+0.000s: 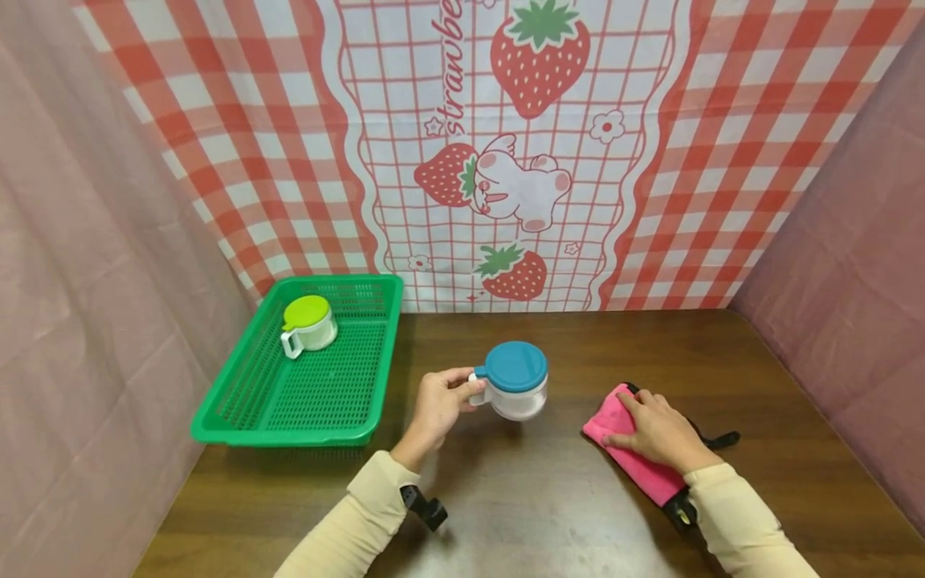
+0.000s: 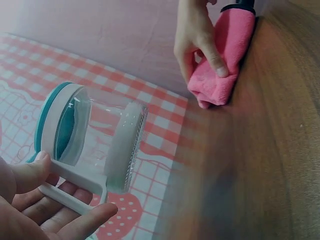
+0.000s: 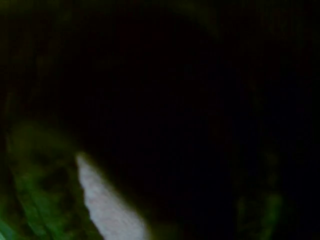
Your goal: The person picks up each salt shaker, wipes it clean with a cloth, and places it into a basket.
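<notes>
My left hand (image 1: 438, 408) holds a clear seasoning jar (image 1: 516, 401) by its white handle, a little above the table. The jar has a blue lid (image 1: 516, 366) and a whitish layer at its base. In the left wrist view, my thumb (image 2: 31, 172) presses the top of the handle while the fingers lie beneath it. On the right, my right hand (image 1: 659, 433) grips a folded pink cloth (image 1: 639, 466) at the tabletop, its thumb pressed into the fabric. The right wrist view is nearly black, with one pale patch showing.
A green plastic basket (image 1: 390, 353) stands at the left of the brown wooden table (image 1: 506, 514). Inside it sits a similar jar with a lime-green lid (image 1: 307, 311). Behind the table hangs a red-and-white checked strawberry curtain (image 1: 289, 144); pink fabric (image 1: 853, 265) borders both sides.
</notes>
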The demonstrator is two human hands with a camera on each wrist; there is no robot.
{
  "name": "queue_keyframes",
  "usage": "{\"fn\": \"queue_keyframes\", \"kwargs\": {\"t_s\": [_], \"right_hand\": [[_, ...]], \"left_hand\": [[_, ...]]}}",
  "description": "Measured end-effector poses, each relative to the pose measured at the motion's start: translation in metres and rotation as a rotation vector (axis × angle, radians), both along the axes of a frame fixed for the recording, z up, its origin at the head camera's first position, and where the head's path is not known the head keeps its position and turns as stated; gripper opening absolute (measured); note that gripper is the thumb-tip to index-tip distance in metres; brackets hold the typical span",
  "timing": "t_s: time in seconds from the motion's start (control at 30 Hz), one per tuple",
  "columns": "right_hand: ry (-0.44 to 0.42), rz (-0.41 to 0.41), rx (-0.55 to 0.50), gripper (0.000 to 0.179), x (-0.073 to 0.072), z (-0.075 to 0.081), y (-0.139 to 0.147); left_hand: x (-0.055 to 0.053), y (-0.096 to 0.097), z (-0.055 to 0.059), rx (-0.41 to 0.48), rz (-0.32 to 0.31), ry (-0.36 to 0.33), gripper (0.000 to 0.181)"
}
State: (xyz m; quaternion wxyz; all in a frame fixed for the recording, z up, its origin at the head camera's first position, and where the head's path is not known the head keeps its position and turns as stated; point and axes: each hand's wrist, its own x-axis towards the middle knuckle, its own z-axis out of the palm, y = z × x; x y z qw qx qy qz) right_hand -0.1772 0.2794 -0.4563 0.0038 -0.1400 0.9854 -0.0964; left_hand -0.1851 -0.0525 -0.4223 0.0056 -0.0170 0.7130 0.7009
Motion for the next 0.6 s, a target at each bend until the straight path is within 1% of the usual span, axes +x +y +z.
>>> {"fn": "queue_keyframes", "kwargs": {"t_s": [0.27,0.6], "right_hand": [[-0.008,0.007,0.014,0.085,0.000,0.003,-0.001],[-0.027,-0.006,0.032,0.088,0.003,0.005,-0.003]], "left_hand": [[-0.005,-0.011,0.009,0.037,0.006,-0.028,0.027],[-0.009,-0.026,0.022,-0.001,0.039,-0.025,0.027]]}}
